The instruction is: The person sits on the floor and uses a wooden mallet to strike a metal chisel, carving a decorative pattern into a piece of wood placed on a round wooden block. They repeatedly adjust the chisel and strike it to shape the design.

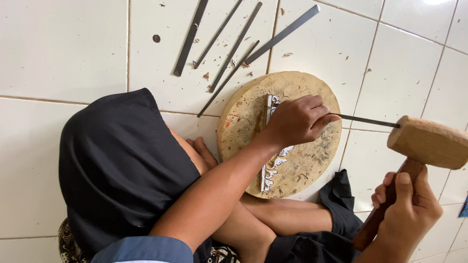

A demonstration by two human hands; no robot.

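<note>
My left hand (296,120) grips a thin metal chisel (365,120) and rests on a round wooden block (243,117) lying on the white tile floor. Under this hand a flat white carved piece (273,168) with cut-out patterns lies across the block. My right hand (407,209) holds the handle of a wooden mallet (429,142). The mallet's head touches the outer end of the chisel. The chisel's tip is hidden by my left fingers.
Several long metal chisels (234,46) lie side by side on the tiles beyond the block, among small wood chips. My knee under dark cloth (122,165) fills the left side, and a bare foot (202,151) sits beside the block.
</note>
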